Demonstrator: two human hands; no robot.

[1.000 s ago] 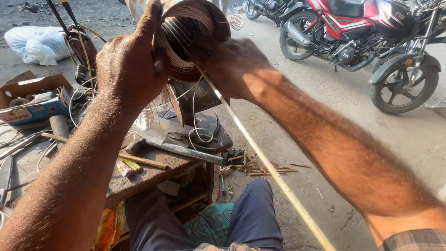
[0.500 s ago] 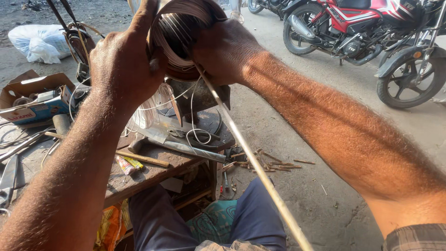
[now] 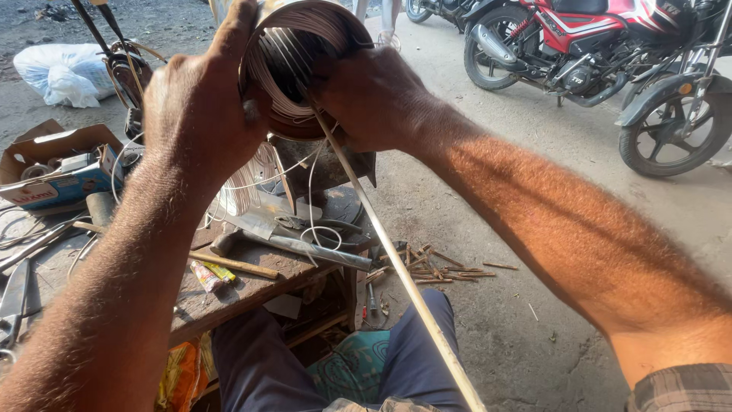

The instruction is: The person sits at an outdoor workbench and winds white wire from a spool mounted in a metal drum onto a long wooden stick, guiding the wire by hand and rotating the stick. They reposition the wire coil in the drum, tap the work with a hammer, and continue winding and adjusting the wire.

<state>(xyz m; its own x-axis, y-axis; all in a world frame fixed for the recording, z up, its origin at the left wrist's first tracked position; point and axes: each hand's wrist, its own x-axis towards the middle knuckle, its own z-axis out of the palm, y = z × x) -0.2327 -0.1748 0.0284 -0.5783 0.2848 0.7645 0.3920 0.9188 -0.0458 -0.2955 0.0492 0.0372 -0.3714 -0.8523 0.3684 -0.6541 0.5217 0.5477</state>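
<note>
Gripping the round copper-wound wire coil (image 3: 301, 65) from both sides, the left hand (image 3: 200, 114) and right hand (image 3: 374, 95) hold it raised above the wooden counter (image 3: 252, 286), fingers closed on its rim. A long thin pale stick (image 3: 396, 267) runs from the coil down past the knees.

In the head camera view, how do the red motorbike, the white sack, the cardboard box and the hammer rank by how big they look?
Largest to smallest as they appear:
1. Red motorbike, though partly cut off by the frame.
2. White sack and cardboard box look about alike; the box is nearer, so I won't rank them.
3. Hammer, thin and short.
</note>
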